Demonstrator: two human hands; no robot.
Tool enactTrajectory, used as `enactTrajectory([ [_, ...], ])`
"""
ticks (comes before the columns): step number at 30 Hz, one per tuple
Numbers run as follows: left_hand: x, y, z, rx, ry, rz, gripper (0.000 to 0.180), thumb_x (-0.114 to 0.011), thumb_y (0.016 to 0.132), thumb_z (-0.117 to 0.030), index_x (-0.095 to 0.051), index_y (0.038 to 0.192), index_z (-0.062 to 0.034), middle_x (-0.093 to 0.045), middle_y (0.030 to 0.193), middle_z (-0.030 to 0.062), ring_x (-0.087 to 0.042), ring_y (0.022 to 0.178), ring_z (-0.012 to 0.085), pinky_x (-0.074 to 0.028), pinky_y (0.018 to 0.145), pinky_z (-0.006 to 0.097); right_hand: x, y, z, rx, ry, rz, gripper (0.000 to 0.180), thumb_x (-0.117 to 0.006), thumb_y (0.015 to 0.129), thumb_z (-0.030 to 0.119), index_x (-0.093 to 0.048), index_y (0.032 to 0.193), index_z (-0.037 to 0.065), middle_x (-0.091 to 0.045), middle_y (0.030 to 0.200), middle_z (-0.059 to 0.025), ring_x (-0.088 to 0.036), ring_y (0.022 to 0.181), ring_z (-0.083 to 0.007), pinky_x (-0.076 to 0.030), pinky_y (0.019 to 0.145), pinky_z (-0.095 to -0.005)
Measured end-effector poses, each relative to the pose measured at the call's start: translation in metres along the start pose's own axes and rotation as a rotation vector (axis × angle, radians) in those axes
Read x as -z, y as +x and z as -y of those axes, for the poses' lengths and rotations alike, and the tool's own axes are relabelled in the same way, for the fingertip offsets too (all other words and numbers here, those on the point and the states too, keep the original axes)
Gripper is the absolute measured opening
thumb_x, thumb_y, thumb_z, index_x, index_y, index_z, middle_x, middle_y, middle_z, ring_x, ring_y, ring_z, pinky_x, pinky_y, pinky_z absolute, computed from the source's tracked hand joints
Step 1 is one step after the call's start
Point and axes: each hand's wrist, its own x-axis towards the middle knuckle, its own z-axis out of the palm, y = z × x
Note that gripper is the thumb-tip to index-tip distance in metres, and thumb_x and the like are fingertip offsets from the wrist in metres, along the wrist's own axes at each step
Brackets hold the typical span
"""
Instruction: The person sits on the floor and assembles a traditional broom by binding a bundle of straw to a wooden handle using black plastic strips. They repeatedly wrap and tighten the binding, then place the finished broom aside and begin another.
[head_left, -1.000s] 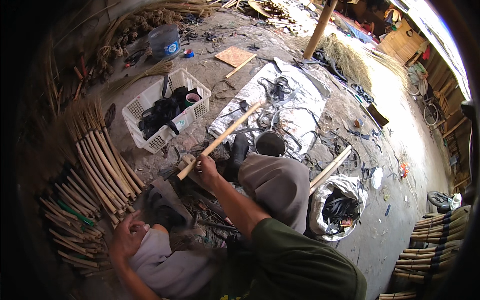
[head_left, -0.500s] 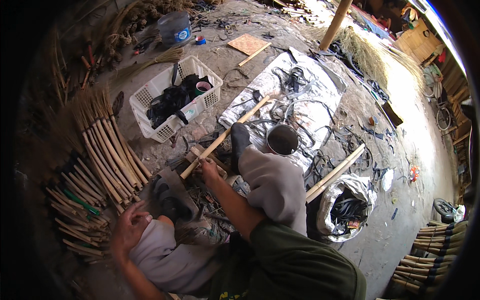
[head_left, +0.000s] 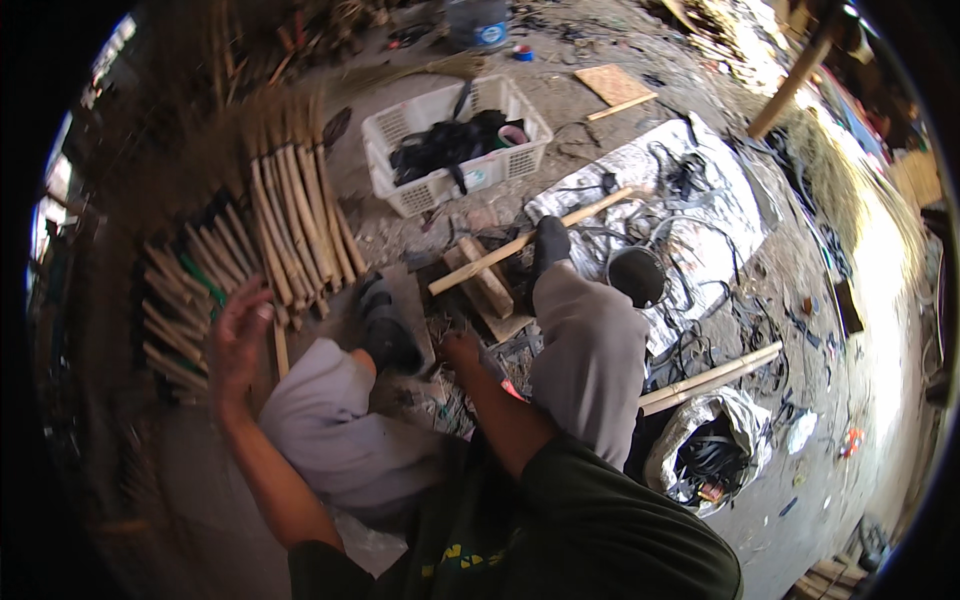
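I sit on the ground with my legs in grey trousers and black shoes. My left hand is raised with its fingers spread, just over a pile of cut bamboo sticks at my left. My right hand is low between my knees, over dark scraps on the ground; its fingers are hidden from here. A long pale wooden stick lies slanted across a wooden block by my right foot, a short way from that hand.
A white plastic basket of black items stands beyond the sticks. A silver sheet strewn with black wires, a dark round pot, two pale slats and a plastic bag lie to my right.
My right hand has left the long stick's near end and dropped toward the ground between my knees. My left hand has risen off my knee toward the bamboo pile.
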Motion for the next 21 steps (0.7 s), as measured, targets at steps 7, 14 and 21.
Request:
enactTrajectory([
  [7, 0.081, -0.094, 0.112, 0.051, -0.131, -0.361, 0.05, -0.062, 0.1, -0.039, -0.061, 0.131, 0.0, -0.067, 0.121, 0.0118, -0.064, 0.109, 0.0172, -0.049, 0.097, 0.032, 0.026, 0.007, -0.022, -0.002, -0.176, 0.108, 0.028, -0.06, 0.092, 0.03, -0.067, 0.104, 0.005, -0.07, 0.09, -0.0141, -0.069, 0.079, -0.028, -0.056, 0.069, -0.042],
  [14, 0.0, -0.26, 0.331, 0.967, -0.461, -0.987, 0.037, -0.069, 0.092, -0.038, -0.067, 0.109, -0.0048, -0.066, 0.093, 0.0026, -0.06, 0.077, 0.0143, -0.048, 0.066, 0.032, 0.066, 0.014, -0.015, 0.236, -0.28, 0.292, 0.027, -0.058, 0.098, 0.023, -0.068, 0.113, 0.003, -0.072, 0.094, -0.0107, -0.068, 0.085, -0.0237, -0.054, 0.074, -0.0371],
  [21, -0.078, -0.283, 0.399, 1.2, -0.532, -0.928, 0.059, -0.072, 0.088, -0.044, -0.062, 0.121, 0.0027, -0.066, 0.11, 0.0139, -0.063, 0.096, 0.025, -0.05, 0.078, 0.036, 0.129, 0.017, -0.042, 0.227, -0.483, 0.142, 0.027, -0.058, 0.098, 0.023, -0.068, 0.113, 0.003, -0.072, 0.094, -0.0108, -0.068, 0.085, -0.0236, -0.054, 0.074, -0.037],
])
